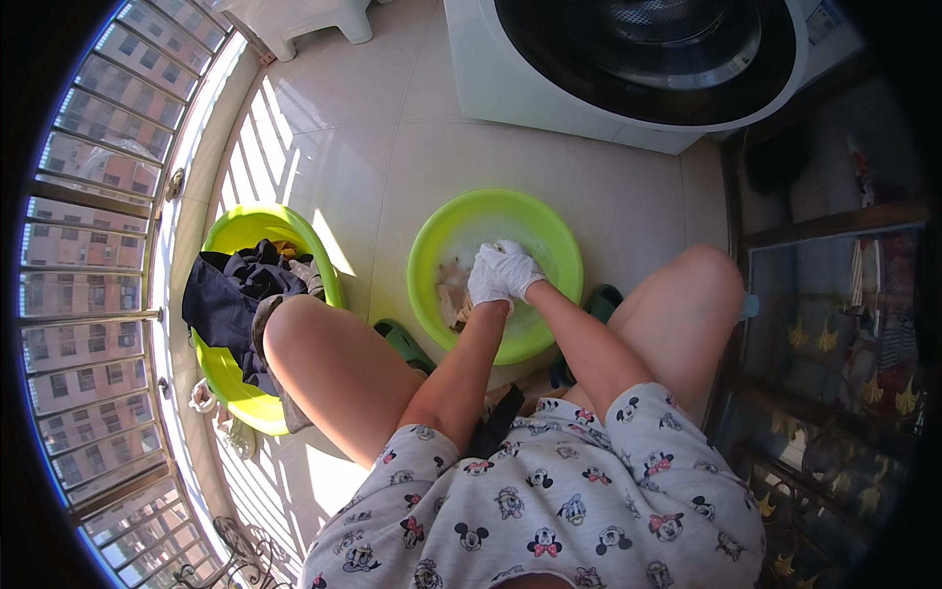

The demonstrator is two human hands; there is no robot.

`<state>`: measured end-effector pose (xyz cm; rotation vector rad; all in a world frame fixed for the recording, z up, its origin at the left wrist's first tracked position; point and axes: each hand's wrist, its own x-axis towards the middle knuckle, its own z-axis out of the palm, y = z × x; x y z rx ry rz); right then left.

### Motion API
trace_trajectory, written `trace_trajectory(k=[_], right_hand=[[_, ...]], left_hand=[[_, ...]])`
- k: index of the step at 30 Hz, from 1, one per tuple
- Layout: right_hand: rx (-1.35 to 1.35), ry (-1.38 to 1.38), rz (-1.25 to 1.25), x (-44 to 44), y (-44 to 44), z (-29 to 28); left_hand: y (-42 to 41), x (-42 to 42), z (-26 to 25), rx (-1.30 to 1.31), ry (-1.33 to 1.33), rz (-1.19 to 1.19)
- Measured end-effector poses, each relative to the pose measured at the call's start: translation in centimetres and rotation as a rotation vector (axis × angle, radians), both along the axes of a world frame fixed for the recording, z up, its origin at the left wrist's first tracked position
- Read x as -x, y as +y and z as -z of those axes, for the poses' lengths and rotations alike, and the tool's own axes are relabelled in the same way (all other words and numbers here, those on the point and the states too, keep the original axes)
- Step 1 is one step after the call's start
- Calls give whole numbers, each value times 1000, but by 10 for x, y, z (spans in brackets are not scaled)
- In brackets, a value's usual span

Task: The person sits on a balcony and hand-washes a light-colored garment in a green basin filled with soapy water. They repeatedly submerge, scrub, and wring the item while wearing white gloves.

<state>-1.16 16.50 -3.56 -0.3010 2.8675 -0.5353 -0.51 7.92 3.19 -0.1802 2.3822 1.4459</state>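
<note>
My left hand and my right hand, both in thin white gloves, are pressed together over a round lime-green plastic basin. Their fingers are curled around part of a wet beige cloth. Most of what they grip is hidden by the gloves; a small patch shows at the fingertips. The rest of the cloth trails down on the left side of the basin. White suds float on the water around it.
At left, a second lime-green tub holds dark clothes that hang over its rim. A front-loading washing machine stands ahead. Green clogs flank the basin. A barred window lies left, a white plastic stool at the far left.
</note>
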Motion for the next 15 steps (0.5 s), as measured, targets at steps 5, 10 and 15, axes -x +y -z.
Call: trace_trajectory(k=[5,10,15], right_hand=[[-324,-59,-397,25,-45,-122],[541,-71,277,32,-5,-138],[746,-27,155,20,-12,-200]], left_hand=[[-40,13,-38,549,246,224],[-31,30,-83,566,581,340],[-57,34,-117,432,793,359]])
